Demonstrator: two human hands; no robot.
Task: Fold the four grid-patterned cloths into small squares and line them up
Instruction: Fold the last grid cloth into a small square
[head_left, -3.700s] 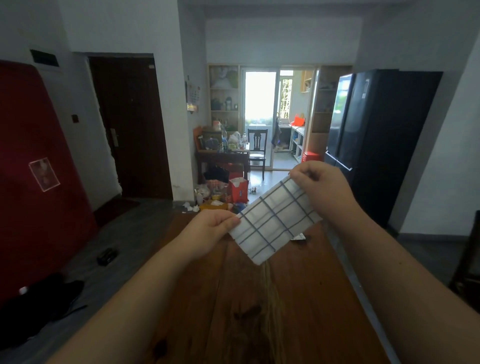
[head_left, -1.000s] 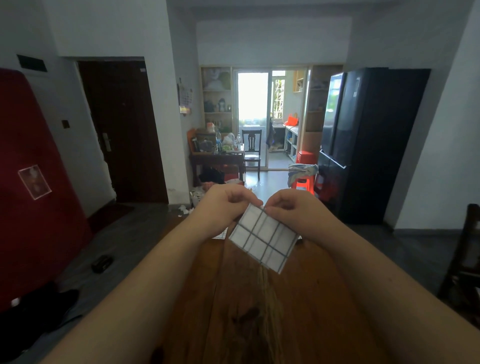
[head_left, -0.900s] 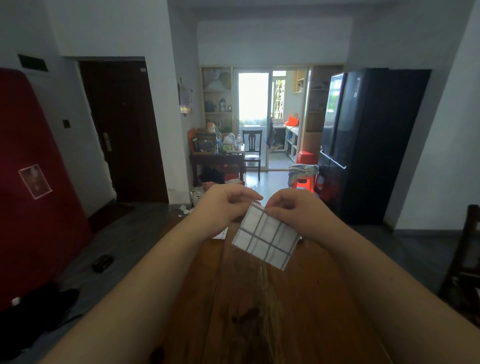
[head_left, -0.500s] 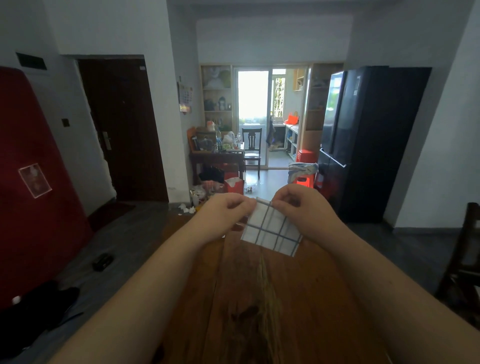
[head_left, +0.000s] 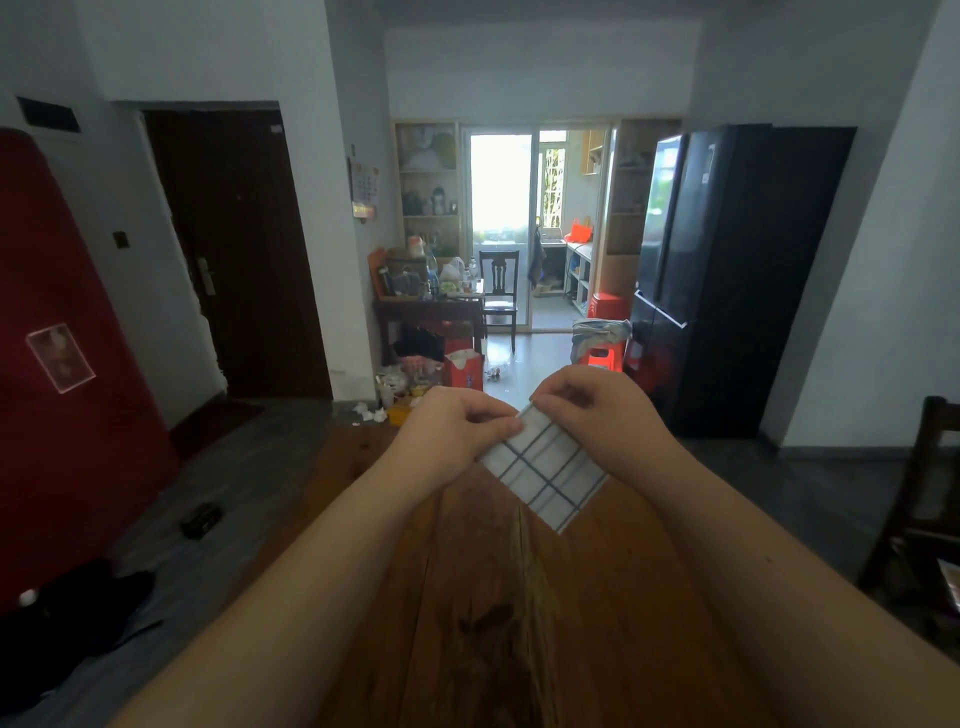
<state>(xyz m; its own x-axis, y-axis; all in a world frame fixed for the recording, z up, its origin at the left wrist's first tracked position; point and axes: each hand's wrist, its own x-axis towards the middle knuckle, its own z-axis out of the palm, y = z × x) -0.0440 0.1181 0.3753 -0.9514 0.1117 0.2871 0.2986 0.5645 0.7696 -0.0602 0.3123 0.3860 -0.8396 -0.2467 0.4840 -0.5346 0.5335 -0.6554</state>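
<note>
The cloth (head_left: 545, 470) you are holding is white with dark blue grid lines, folded down to a small, nearly square patch. It hangs in the air over the far part of the wooden counter (head_left: 519, 597), tilted like a diamond: its top corner sits between your two hands, and its lowest corner points down and to your right, toward the counter's right edge. Its slightly longer run goes from that upper corner down to the lower right. It does not seem to touch the wood, though its lowest tip is close above it.

Your left hand (head_left: 452, 441) has a closed grip on the cloth's upper left edge, thumb and fingers pinched over the fabric. Your right hand (head_left: 597, 415) has a closed grip on the top corner and upper right edge, fingers curled over it. The two hands are just beside each other, nearly touching at the corner.

Beyond the counter's far end, a red box (head_left: 464, 369) stands on the floor amid small litter. A tall black fridge (head_left: 727, 270) stands to your right, a dark door (head_left: 234, 249) to your left.
</note>
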